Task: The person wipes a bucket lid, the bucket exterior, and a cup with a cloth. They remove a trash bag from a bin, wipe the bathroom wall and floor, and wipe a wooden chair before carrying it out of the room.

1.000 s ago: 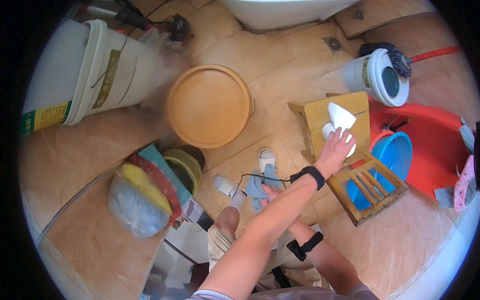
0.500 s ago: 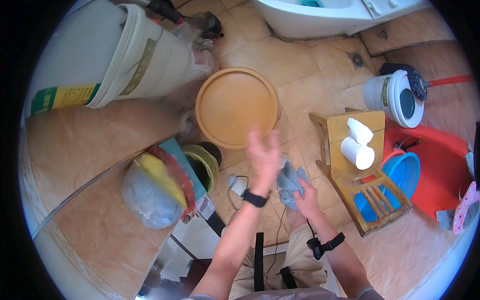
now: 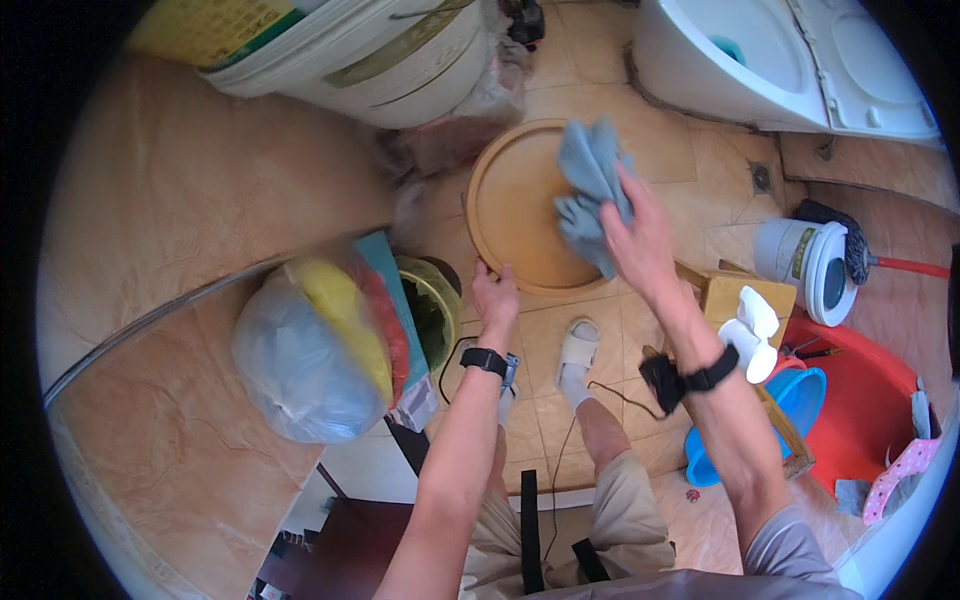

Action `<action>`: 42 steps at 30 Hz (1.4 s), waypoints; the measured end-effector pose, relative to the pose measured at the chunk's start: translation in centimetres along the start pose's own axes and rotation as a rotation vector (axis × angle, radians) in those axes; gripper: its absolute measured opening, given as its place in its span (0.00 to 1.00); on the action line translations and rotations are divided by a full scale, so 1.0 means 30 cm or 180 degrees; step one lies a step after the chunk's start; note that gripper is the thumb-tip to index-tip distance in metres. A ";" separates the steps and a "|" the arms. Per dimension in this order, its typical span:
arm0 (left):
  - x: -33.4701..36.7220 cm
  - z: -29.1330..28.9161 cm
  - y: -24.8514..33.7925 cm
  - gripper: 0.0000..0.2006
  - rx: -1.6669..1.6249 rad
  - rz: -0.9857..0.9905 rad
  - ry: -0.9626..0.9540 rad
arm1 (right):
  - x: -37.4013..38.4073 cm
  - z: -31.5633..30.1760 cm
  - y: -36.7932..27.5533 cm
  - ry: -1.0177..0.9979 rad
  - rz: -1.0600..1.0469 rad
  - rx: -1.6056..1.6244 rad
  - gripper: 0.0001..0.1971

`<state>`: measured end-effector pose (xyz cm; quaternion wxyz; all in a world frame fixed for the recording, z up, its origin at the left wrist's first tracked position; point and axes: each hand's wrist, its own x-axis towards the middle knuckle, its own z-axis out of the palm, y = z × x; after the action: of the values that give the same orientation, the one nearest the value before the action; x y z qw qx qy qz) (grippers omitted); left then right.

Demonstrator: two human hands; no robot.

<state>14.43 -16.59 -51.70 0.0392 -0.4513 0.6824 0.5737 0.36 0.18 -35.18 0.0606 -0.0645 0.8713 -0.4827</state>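
A round light-brown wooden top (image 3: 520, 215) with a raised rim, tray-like, is in front of me; what holds it up is hidden. At its near left edge, my left hand (image 3: 496, 298) has its fingers closed on the rim. My right hand (image 3: 640, 235) grips a crumpled grey-blue cloth (image 3: 592, 180), held over the right part of the top. The cloth hangs loosely from the fingers and covers that part of the rim. Whether it touches the surface, I cannot tell.
A large white bucket (image 3: 400, 70) lies at the far left. Bagged items (image 3: 310, 350) and a yellow-lined bin (image 3: 430, 315) are on the left. To the right are a small wooden chair (image 3: 745, 300) bearing a paper roll (image 3: 745, 345), a red tub (image 3: 850, 400) and a lidded bucket (image 3: 815, 265).
My right hand has brought the cloth up from near my foot to over the round top. My left hand, raised and spread before, has come down to the rim. The view has shifted.
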 end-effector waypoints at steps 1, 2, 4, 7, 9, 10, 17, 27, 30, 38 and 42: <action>-0.015 0.023 0.013 0.18 -0.0017 0.0064 -0.0067 | 0.066 0.044 0.005 -0.0173 -0.0048 -0.0120 0.25; -0.028 0.036 0.028 0.19 -0.0020 0.0129 -0.0132 | 0.113 0.111 0.037 -0.0191 -0.0049 -0.0143 0.25; -0.031 0.049 0.045 0.21 -0.0054 0.0181 -0.0270 | 0.161 0.256 0.107 -0.0223 -0.0057 -0.1820 0.27; -0.023 0.033 0.029 0.20 -0.0143 0.0300 -0.0255 | 0.145 0.409 0.087 -0.0265 -0.0269 -0.2146 0.29; -0.064 0.031 0.093 0.22 -0.0681 -0.0333 -0.0399 | 0.073 0.420 0.099 -0.0650 -0.0688 -0.2137 0.29; -0.064 0.010 0.078 0.22 -0.0664 -0.0364 -0.0378 | 0.022 0.429 0.081 -0.0994 -0.1128 -0.2045 0.29; -0.091 0.003 0.124 0.24 -0.0929 -0.0612 -0.0642 | -0.274 0.147 0.176 -0.2043 -0.0903 -0.1669 0.29; 0.008 0.021 0.111 0.32 -0.0345 0.0022 -0.0815 | 0.047 -0.138 0.251 -0.0228 -0.0897 -0.1951 0.24; -0.019 0.036 0.145 0.31 -0.1060 -0.0304 -0.0754 | 0.213 -0.104 0.145 -0.0211 -0.0907 -0.2088 0.24; -0.050 0.013 0.243 0.34 -0.1000 -0.0832 -0.0871 | 0.046 0.026 0.292 -0.0402 -0.0791 -0.2597 0.24; -0.060 0.048 0.242 0.32 -0.1082 -0.0986 -0.0834 | -0.271 0.059 0.264 -0.1220 0.0235 -0.2380 0.24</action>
<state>10.03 -14.85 -45.73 0.1381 -0.4724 0.4881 0.7208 8.22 4.26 -42.47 0.2113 -0.1394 0.9612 -0.1101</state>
